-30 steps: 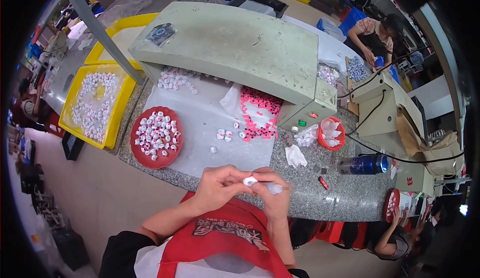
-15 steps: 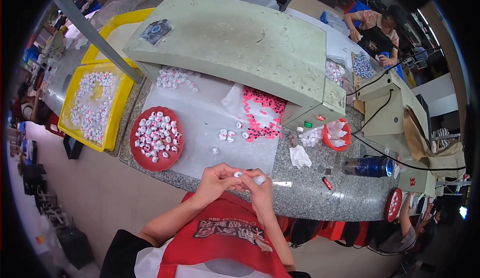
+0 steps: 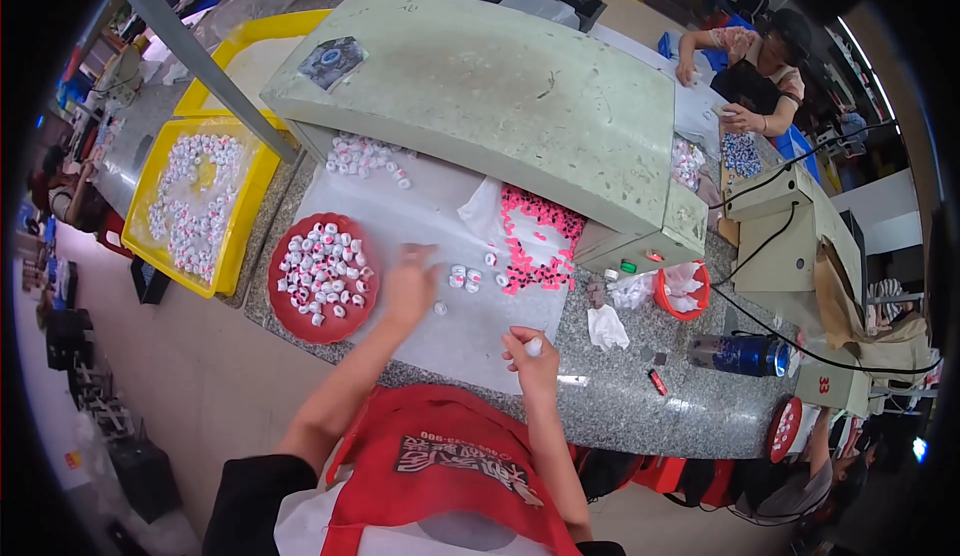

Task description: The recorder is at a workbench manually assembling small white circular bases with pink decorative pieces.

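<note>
My left hand is smeared by motion above the white paper sheet, between the red plate of small white pieces with pink and dark marks and several loose white pieces. Whether its fingers hold anything I cannot make out. Close to the sheet's near right edge, my right hand is closed round a small white object with a rounded end. Its kind is not clear. Small pink pieces with dark spots lie at the sheet's right side, partly under the pale green metal housing.
Yellow trays stand at the left, one holding many white pieces. On the granite table's right side are a red cup with white tissue, a blue bottle and a red lighter. A co-worker sits across at the far right.
My hands were together over the table's near edge, fingers on a small white piece. Now they are apart: the left has moved forward and left over the paper, the right keeps its white object.
</note>
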Motion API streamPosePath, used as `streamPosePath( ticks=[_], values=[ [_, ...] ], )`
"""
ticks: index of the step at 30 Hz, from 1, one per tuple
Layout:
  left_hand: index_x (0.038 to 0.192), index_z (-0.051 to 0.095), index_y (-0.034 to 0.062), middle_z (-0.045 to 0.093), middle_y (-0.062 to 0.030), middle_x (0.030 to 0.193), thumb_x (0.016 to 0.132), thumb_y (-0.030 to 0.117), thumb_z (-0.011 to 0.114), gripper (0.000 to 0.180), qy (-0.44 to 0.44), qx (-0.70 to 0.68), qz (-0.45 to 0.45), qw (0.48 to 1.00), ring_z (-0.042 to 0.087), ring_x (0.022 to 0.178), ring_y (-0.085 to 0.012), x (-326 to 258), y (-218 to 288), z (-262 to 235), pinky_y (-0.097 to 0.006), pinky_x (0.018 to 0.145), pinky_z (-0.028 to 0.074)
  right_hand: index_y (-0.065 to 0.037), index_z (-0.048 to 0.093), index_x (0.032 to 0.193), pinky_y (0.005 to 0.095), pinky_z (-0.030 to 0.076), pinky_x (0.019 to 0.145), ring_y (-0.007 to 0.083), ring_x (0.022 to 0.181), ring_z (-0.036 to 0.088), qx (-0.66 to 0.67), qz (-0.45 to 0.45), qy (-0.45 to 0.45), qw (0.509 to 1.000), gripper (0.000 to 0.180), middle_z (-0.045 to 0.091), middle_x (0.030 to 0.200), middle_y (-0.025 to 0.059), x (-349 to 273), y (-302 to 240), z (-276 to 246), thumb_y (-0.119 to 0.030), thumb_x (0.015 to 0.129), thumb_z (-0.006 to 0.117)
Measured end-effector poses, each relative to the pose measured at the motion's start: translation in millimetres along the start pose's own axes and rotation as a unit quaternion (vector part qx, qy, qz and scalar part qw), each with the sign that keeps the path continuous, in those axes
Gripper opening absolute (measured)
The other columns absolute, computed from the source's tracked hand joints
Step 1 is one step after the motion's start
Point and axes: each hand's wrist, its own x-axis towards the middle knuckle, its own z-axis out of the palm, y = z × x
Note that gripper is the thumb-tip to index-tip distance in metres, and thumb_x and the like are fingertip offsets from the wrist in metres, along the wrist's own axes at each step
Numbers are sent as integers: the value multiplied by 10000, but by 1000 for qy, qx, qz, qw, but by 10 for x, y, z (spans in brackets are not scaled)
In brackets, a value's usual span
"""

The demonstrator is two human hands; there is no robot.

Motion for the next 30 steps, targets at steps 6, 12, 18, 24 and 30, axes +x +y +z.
streamPosePath(
  ticks=[6, 12, 18, 24, 30],
  values=[
    [941, 572, 48, 548, -145, 909, 688, 119, 663, 278, -116, 107, -18, 987, 595, 673, -288, 267, 282, 1045, -369, 606, 489, 6, 590, 898, 205, 415, 480, 98, 591, 560, -10, -18, -27, 999, 219, 599, 765, 48, -247, -137, -53, -125, 735, 654],
    [1005, 560, 3, 521, -94, 944, 714, -48, 619, 301, -151, -483, 13, 862, 587, 726, -154, -82, 1111, -293, -250, 657, 511, 10, 597, 897, 204, 424, 495, 99, 611, 562, 3, -106, 94, 990, 154, 600, 790, 68, -572, -509, -290, -43, 752, 602],
    [993, 571, -22, 515, -100, 930, 677, -93, 635, 330, -147, -485, 63, 859, 602, 798, -179, -430, 1468, -1064, -245, 690, 530, 25, 605, 947, 214, 472, 609, 121, 723, 583, 36, -289, -25, 956, 218, 577, 945, 106, -757, -1027, -38, 69, 740, 556],
    [958, 585, -29, 524, -103, 886, 659, -76, 664, 312, -73, -372, 134, 916, 622, 763, -178, -561, 1479, -1157, -254, 644, 544, 30, 617, 913, 211, 462, 545, 122, 669, 579, 111, -158, -61, 979, 161, 602, 889, 101, -846, -1050, -40, 36, 767, 550],
    [954, 563, -28, 574, -101, 876, 672, -54, 667, 302, -196, -478, 14, 856, 625, 749, -185, -558, 1510, -1187, -266, 662, 532, 40, 612, 901, 204, 446, 515, 114, 622, 562, 224, -161, -126, 953, 145, 599, 827, 108, -794, -882, -175, 29, 775, 543]
  ],
)
